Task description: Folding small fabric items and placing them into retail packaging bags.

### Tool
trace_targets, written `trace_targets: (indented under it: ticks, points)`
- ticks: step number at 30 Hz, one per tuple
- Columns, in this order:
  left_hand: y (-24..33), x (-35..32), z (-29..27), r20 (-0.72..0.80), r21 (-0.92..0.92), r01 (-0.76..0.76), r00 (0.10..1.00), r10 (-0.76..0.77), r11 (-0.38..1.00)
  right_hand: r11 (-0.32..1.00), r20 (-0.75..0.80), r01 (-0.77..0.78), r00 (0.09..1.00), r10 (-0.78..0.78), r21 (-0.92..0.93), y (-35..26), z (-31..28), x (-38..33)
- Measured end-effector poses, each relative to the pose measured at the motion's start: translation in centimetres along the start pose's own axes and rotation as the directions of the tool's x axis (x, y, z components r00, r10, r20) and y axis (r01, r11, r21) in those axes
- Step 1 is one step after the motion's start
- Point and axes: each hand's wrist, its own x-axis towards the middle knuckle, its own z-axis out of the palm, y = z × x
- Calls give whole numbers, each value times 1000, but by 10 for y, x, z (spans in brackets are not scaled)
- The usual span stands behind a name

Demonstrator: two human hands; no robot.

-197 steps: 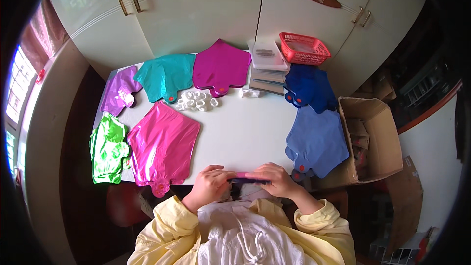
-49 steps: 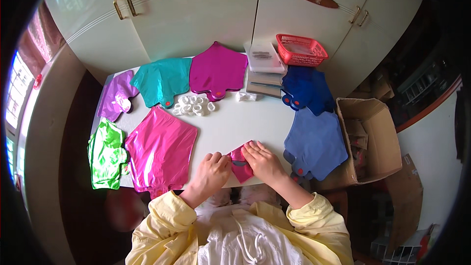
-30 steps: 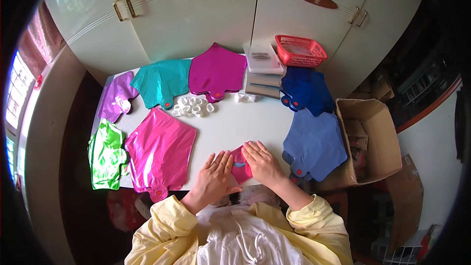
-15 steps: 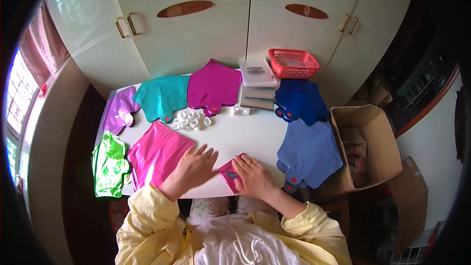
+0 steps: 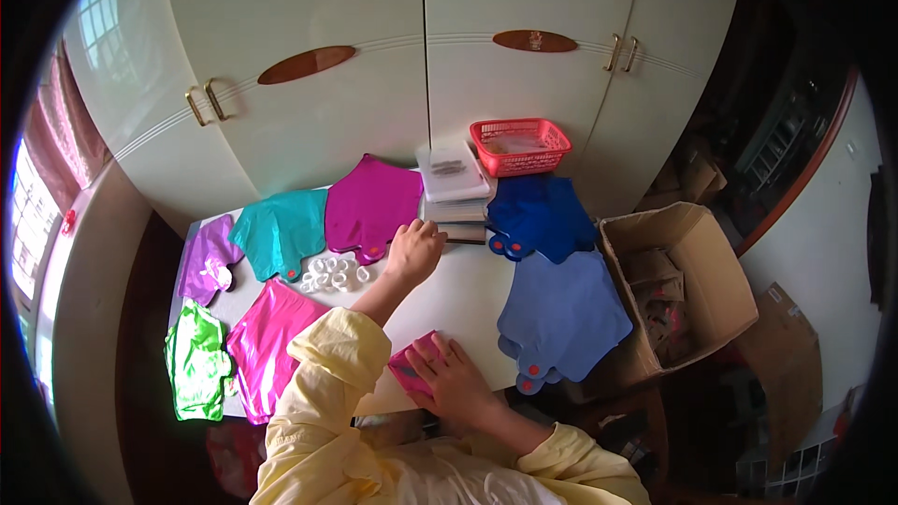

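Note:
My right hand [image 5: 454, 379] lies with its fingers stretched over a small folded pink foil piece [image 5: 402, 373] at the table's near edge, pressing it down. My left hand [image 5: 418, 252] reaches to the table's middle, fingers curled downward. It covers the spot where a small white packet lay, so what is in the fingers is hidden. Just left of it is a pile of small white rings [image 5: 327, 273]. Beyond it are a magenta foil piece [image 5: 374, 203] and a stack of flat packs [image 5: 456, 210]. A larger pink foil piece [image 5: 271, 337] lies beside my left sleeve.
Teal [image 5: 281, 229], purple [image 5: 208, 254] and green [image 5: 195, 365] foil pieces lie leftward. Dark blue [image 5: 543, 215] and light blue [image 5: 566, 313] piles lie rightward. A red basket [image 5: 520, 164] stands at the back, against cabinets [image 5: 327, 0]. An open cardboard box [image 5: 725, 304] adjoins the right side.
My left hand has left the folded pink foil and moved forward to where the white packet lay. My right hand stays on the foil. The view has shifted.

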Motion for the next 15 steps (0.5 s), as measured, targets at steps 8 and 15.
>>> trace_targets:
  ticks: [8, 15]
  points:
    - [-38, 44, 12, 214, -302, 139, 974, -75, 943, 1000, -61, 7, 998, -6, 23, 1, 2, 0]
    - [-46, 53, 14, 302, -357, 205, 949, -95, 911, 1000, -31, -22, 999, 22, 14, 3, 1, -1]
